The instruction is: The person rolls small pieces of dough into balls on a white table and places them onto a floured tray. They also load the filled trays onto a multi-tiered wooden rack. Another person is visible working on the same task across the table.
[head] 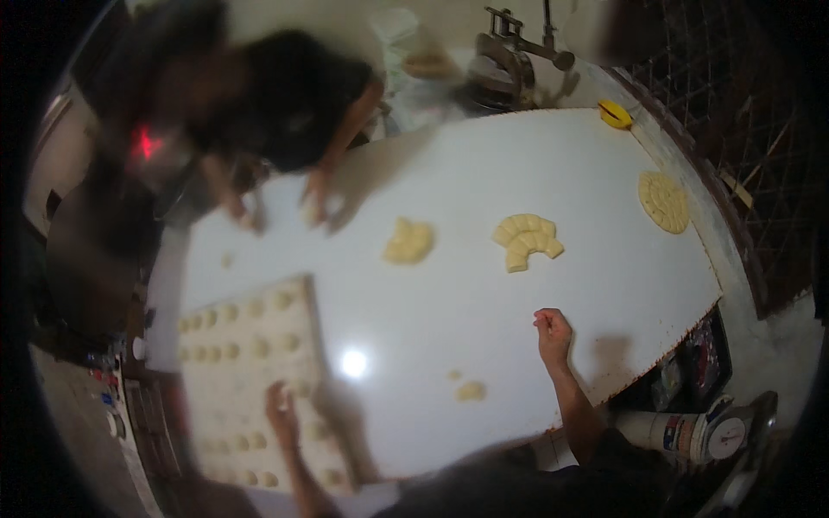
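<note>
My left hand [282, 409] is over a pale board [246, 388], blurred, with its fingers bent close beside a dough ball [299, 388]. A pale spot shows between thumb and fingers; whether it is dough or the board behind is unclear. Several more dough balls [289, 341] sit in rows on this board. My right hand [555, 333] is raised above the white table [440, 311], fingers curled in, with nothing visible in them. Beyond it lies a fan-shaped group of cut dough pieces [528, 236]. Small dough lumps [471, 391] rest between my hands, nearer my body.
A co-worker's hands [316, 201] reach over the far left of the table. Another dough cluster [408, 241] lies mid-table; a flat scored dough round [664, 202] and a yellow object [614, 114] are by the right edge. A dial scale [726, 439] stands below at right.
</note>
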The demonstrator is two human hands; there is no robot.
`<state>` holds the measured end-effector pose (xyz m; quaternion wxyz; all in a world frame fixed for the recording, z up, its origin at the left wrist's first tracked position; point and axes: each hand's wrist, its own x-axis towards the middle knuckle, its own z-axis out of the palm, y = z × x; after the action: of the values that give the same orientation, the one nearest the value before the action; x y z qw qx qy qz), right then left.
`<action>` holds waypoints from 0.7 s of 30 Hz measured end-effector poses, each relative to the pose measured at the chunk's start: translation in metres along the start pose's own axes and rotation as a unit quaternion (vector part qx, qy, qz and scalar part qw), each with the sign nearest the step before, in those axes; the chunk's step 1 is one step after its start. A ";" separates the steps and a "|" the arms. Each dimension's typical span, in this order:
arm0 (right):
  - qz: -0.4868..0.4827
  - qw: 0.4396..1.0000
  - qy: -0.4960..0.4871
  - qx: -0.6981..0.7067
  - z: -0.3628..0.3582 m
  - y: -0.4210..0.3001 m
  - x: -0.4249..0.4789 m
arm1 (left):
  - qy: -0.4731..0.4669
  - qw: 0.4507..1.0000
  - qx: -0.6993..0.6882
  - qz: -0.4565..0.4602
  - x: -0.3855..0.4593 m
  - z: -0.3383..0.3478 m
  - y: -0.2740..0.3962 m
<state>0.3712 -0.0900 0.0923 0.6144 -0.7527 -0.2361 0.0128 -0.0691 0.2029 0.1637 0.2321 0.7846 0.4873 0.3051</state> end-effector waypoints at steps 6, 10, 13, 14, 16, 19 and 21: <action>0.134 0.980 0.117 0.091 -0.068 0.033 0.023 | -0.320 0.920 -0.149 0.172 0.084 0.242 0.194; 0.175 0.976 0.103 0.077 -0.086 0.038 0.024 | -0.241 0.939 -0.037 0.242 0.152 0.439 0.247; 0.160 0.979 0.110 0.064 -0.104 0.052 0.023 | -0.296 0.927 0.032 0.228 0.142 0.514 0.297; 0.179 0.977 0.109 0.049 -0.108 0.059 0.025 | -0.304 0.925 0.029 0.227 0.138 0.526 0.300; 0.165 0.981 0.097 0.031 -0.111 0.065 0.035 | -0.227 0.943 -0.075 0.233 0.130 0.544 0.259; 0.172 0.978 0.096 0.066 -0.103 0.058 0.044 | -0.110 0.982 -0.071 0.137 0.133 0.496 0.209; 0.174 0.980 0.056 0.078 -0.087 0.058 0.047 | -0.092 0.923 -0.340 -0.155 0.146 0.456 0.175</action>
<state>0.4595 -0.1605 0.0720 0.6720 -0.7316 -0.0645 0.0956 0.4107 0.2322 -0.0055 0.5727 0.5981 0.4464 0.3390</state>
